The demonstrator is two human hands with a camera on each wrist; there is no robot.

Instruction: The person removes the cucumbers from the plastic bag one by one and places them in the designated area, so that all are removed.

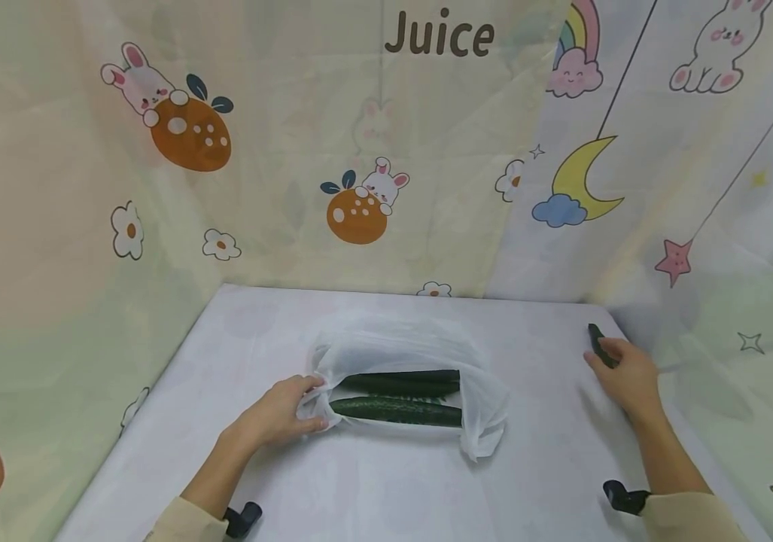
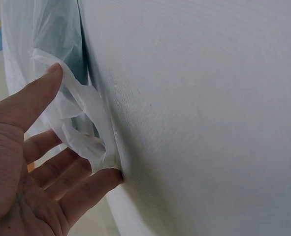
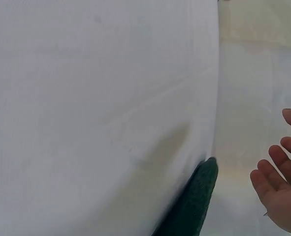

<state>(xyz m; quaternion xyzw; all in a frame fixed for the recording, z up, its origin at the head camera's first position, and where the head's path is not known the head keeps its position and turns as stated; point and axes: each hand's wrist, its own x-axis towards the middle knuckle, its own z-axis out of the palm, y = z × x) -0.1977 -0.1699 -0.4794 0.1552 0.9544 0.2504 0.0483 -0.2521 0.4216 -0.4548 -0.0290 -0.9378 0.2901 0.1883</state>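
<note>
Single cucumber (image 1: 597,342) lies near right edge of desk (image 1: 386,497); right hand (image 1: 632,379) at it, fingers loosely spread, gripping nothing. Left hand (image 1: 279,412) spread, touching plastic bag (image 1: 485,421) around other cucumbers (image 1: 396,412). Likely firm, slick, moderately heavy: grasp mid-body.

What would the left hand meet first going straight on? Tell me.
The plastic bag, whose edge the left hand touches; the cucumbers inside seem to come next, though depth is unclear.

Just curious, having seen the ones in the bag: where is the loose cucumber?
In the head view, the loose cucumber is near the far right corner of the table, by the person's right hand and well right of the plastic bag.
</note>
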